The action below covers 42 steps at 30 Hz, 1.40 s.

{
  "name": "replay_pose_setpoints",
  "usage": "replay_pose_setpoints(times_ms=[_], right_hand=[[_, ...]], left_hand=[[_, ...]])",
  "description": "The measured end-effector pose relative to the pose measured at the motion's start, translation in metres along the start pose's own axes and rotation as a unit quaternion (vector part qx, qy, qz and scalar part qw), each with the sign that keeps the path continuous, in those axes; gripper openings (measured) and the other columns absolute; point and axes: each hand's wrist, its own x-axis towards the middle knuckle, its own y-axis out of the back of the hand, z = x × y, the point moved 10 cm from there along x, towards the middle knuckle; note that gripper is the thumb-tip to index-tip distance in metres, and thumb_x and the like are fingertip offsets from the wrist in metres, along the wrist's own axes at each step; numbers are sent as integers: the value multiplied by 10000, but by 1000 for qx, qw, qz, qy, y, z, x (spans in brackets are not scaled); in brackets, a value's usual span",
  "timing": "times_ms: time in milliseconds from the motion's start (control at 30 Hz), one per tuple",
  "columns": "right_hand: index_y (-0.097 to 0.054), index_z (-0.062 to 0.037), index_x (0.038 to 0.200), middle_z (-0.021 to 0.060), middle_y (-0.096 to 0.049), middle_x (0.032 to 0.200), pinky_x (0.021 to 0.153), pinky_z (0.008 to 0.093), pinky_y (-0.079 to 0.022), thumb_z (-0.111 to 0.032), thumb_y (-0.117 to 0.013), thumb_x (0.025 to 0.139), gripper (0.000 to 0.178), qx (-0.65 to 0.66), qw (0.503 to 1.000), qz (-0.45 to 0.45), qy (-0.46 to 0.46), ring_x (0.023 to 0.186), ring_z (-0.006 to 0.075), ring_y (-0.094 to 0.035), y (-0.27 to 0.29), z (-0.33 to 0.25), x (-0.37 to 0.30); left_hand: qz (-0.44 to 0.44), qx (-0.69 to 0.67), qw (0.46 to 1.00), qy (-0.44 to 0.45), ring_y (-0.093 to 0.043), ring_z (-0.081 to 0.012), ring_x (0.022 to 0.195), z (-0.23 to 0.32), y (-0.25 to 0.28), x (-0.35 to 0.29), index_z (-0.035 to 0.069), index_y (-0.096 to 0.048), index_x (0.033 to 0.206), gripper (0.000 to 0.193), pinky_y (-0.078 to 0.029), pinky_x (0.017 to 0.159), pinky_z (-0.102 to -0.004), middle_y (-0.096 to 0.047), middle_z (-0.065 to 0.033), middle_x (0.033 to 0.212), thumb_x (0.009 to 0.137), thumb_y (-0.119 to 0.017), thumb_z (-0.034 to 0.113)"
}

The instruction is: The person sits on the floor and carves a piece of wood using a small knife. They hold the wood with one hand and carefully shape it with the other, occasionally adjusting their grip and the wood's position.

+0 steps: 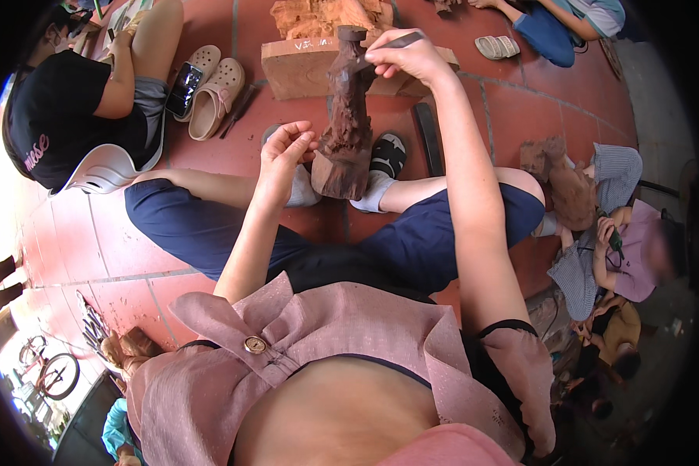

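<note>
A dark brown wood carving (345,116) stands upright between my feet, rough and knobbly along its shaft, with a blocky base and a flat round top. My right hand (412,60) is closed around a slim dark tool (400,41). The tool slants down to the left, its lower end against or very near the upper part of the carving; its exact kind cannot be made out. Beside the carving's lower left side is my left hand (285,147), fingers loosely bent and apart. Whether its fingertips touch the wood is unclear.
Behind the carving lies a thick wood block (299,70) with an orange carved piece (326,17) on it. Beige clogs (216,97) and a phone (184,89) are at left, near a seated person (78,109). Another carving (573,190) stands at right by other people. A dark bar (427,140) lies nearby.
</note>
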Motion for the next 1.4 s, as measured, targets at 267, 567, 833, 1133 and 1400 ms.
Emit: replay_pose_setpoints(times_ms=[267, 567, 833, 1133, 1400], right_hand=[[-674, -24, 802, 46, -643, 666, 484, 221, -485, -145, -730, 731, 151, 24, 999, -33, 1, 558, 98, -599, -5, 17, 18], [-676, -59, 756, 37, -656, 674, 476, 230, -472, -167, -758, 690, 151, -83, 994, -26, -73, 560, 93, -599, 1, 21, 6], [-690, -40, 854, 51, -675, 769, 489, 207, -478, -157, -760, 693, 210, -13, 999, -26, -26, 587, 97, -602, 11, 26, 30], [-685, -50, 853, 17, -659, 717, 530, 188, -462, -171, -717, 762, 154, -63, 998, -5, -4, 606, 74, -594, 28, -5, 10], [-641, -39, 761, 5, -623, 662, 524, 210, -460, -138, -745, 729, 147, -158, 985, -67, 11, 568, 63, -551, -24, 16, 5]], left_hand=[[-8, 10, 1000, 4, -602, -131, 846, 0, -15, -2, 4, -544, 1090, 228, -482, 733, -256, -603, -66, 973, 883, -577, 94], [-46, 14, 999, 8, -600, -126, 848, -22, -10, 2, 26, -556, 1092, 209, -496, 728, -247, -611, -56, 979, 895, -564, 95], [-39, 146, 988, 32, -608, -127, 837, -59, -6, 12, 13, -555, 1103, 253, -482, 701, -246, -614, -63, 969, 884, -571, 138], [-110, -1, 989, 103, -531, -56, 592, -138, -2, 14, 80, -514, 1104, 242, -487, 526, -201, -522, 33, 703, 871, -576, 55], [-87, 52, 994, 50, -507, -67, 507, -133, -2, 16, 57, -541, 1064, 285, -459, 468, -220, -506, 16, 598, 800, -641, 19]])
